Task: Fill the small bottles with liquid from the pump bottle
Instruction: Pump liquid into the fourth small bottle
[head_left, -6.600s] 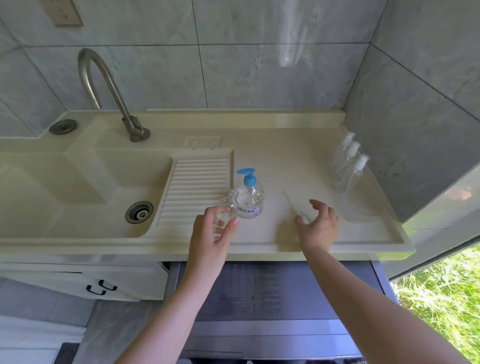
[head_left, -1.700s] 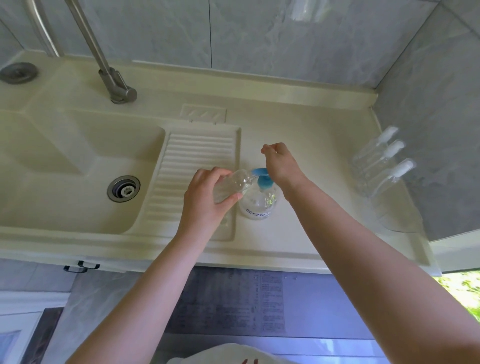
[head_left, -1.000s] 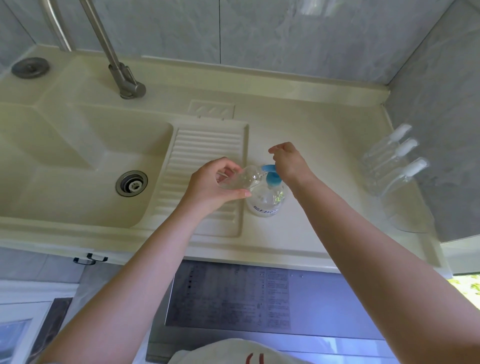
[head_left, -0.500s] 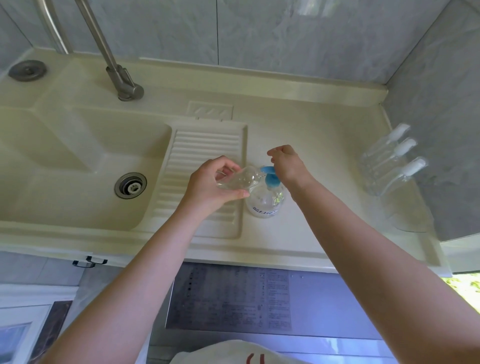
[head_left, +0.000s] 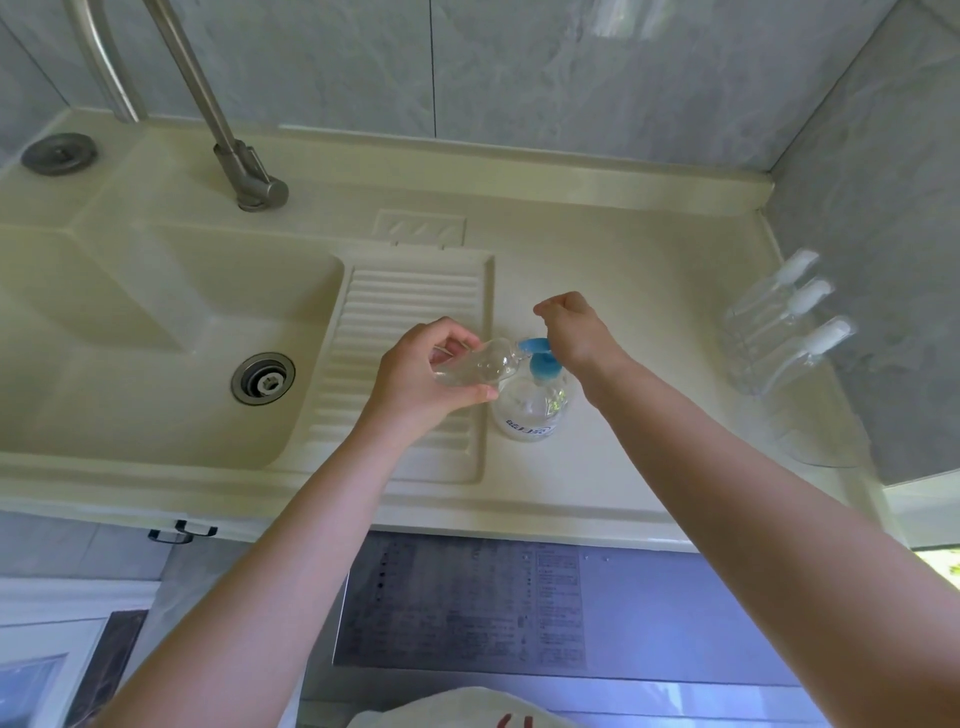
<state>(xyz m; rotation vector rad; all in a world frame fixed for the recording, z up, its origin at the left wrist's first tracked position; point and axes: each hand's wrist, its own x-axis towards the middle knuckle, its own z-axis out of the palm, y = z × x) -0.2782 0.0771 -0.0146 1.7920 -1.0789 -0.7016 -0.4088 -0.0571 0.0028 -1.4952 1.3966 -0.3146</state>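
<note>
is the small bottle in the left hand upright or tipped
Tipped. The small bottle lies nearly sideways in the left hand, its neck pointing at the blue pump spout.

Grey marbled wall tiles (head_left: 519, 67) behind and to the right. Cream moulded counter (head_left: 597, 249) with sunken basin (head_left: 130, 338), 1 steel drain (head_left: 263, 378), ribbed washboard (head_left: 405, 322), steel tap (head_left: 228, 140). Below, possibly an appliance top (head_left: 467, 613). Bright daylight at lower right.

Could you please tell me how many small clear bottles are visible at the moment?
4. One small bottle is tilted in the left hand at the pump bottle's spout. Three capped bottles stand together by the right wall. None seems hidden.
</note>
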